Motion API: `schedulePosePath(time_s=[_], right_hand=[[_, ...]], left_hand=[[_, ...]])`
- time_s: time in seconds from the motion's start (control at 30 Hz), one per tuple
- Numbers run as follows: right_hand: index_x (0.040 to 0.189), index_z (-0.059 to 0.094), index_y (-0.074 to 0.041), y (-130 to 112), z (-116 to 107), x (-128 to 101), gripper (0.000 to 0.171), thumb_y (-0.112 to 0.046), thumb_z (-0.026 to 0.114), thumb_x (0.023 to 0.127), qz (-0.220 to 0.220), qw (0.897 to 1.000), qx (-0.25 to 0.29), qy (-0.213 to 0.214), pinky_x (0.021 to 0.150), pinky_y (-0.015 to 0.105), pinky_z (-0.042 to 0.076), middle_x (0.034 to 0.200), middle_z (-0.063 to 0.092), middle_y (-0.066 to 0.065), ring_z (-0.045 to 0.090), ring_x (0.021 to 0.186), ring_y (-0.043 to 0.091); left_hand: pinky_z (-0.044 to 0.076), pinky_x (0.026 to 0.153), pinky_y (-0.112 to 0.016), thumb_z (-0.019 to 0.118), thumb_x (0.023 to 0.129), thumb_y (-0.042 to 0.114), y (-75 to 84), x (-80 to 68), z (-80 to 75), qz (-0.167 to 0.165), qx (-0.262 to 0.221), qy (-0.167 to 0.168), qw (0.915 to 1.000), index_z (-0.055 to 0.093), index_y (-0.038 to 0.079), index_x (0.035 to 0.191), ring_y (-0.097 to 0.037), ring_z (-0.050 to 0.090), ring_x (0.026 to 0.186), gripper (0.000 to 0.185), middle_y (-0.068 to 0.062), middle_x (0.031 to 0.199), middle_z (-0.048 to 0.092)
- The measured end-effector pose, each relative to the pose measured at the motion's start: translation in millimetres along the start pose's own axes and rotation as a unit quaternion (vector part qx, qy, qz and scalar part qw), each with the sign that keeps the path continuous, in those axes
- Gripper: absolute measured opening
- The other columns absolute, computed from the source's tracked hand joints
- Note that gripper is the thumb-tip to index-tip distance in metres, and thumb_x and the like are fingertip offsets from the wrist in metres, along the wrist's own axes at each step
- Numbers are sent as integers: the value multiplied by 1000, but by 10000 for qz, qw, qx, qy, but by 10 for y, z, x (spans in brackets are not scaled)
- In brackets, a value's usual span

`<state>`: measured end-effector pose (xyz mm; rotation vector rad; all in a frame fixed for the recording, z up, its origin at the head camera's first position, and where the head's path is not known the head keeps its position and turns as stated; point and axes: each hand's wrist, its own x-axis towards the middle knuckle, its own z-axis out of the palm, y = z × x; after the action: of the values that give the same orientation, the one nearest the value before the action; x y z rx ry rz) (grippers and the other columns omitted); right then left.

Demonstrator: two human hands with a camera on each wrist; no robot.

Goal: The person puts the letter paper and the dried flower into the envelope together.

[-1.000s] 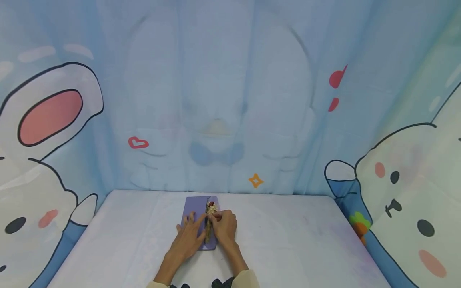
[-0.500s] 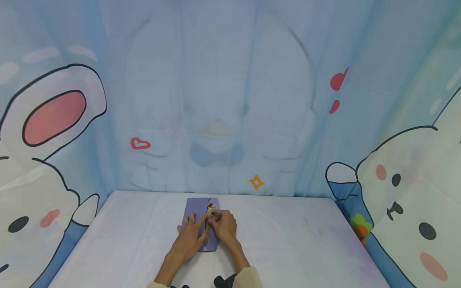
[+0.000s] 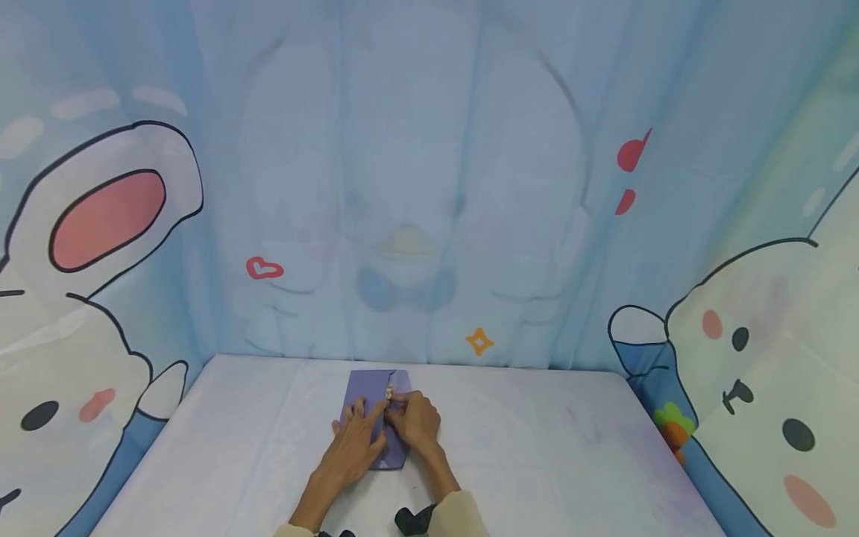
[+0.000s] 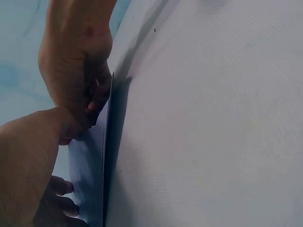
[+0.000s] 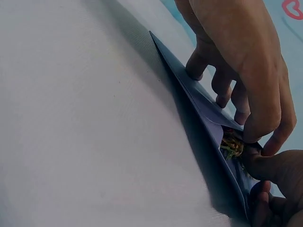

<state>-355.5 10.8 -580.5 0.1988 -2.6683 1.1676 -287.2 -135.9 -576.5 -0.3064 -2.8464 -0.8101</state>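
A purple envelope (image 3: 359, 386) lies on the table with its flap folded out to the right. My left hand (image 3: 352, 446) rests on the body of the envelope, fingers spread and fingertips pressing near the opening. A small bunch of dried flowers (image 3: 389, 391), pale with thin stems, sits along that opening. My right hand (image 3: 417, 424) pinches it from the right, over the flap. In the right wrist view the green and brown stems (image 5: 232, 144) show inside the lifted envelope mouth, beside the right thumb (image 5: 265, 165). The bunch's lower part is mostly hidden by the envelope and fingers.
A white cloth covers the table (image 3: 537, 440). Behind it hangs a blue curtain (image 3: 409, 149) printed with cartoon rabbits. Dark wrist straps (image 3: 414, 520) and cream sleeves (image 3: 459, 516) show at the bottom edge.
My right hand has moved slightly left, and the dried flowers have slid into the envelope's opening, so less of them shows. The left hand stays on the envelope.
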Motion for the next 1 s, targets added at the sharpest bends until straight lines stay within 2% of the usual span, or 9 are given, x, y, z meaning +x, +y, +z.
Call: schedulePosePath(time_s=[0.17,0.4,0.63,0.77,0.9,1.0], right_hand=[[110,87,-14,-11,73,-10,30,-18,94,80,68,9992,-277,262,55,32,44,71,76,3,56,57,11],[107,88,-13,-41,126,-87,30,-13,93,78,-8,9966,-308,770,55,36,45,72,78,8,55,56,14],[95,89,-16,-17,166,-155,24,-7,90,73,-272,9900,-420,1317,53,38,47,73,78,9,66,59,22],[99,89,-17,1,159,-145,26,-9,89,74,-280,9910,-355,1259,52,36,46,70,77,7,64,57,19],[112,86,-9,24,91,-158,33,-10,91,79,-150,9965,87,812,49,29,42,62,71,3,53,51,10],[117,84,-2,56,-20,-150,36,-12,92,83,-159,9964,325,765,49,26,42,61,68,0,50,51,7]], left_hand=[[37,108,-86,63,105,24,-14,-1,-13,5,-47,-61,10000,53,13,160,-58,43,149,57,-36,162,45],[41,105,-82,63,105,23,-12,8,3,128,-23,-19,9999,52,12,160,-57,47,144,58,-36,159,47],[40,104,-85,62,105,22,24,32,8,271,-103,-16,9996,50,14,161,-61,44,146,58,-39,159,46],[39,106,-86,63,105,22,32,29,-1,219,-95,-19,9997,50,14,161,-61,43,148,59,-39,160,45],[42,103,-83,66,104,23,21,-3,-6,166,-58,0,9998,50,14,161,-58,46,146,60,-37,159,47],[45,99,-77,69,104,24,0,-21,-23,162,-21,105,9998,51,15,161,-55,49,143,61,-34,156,50]])
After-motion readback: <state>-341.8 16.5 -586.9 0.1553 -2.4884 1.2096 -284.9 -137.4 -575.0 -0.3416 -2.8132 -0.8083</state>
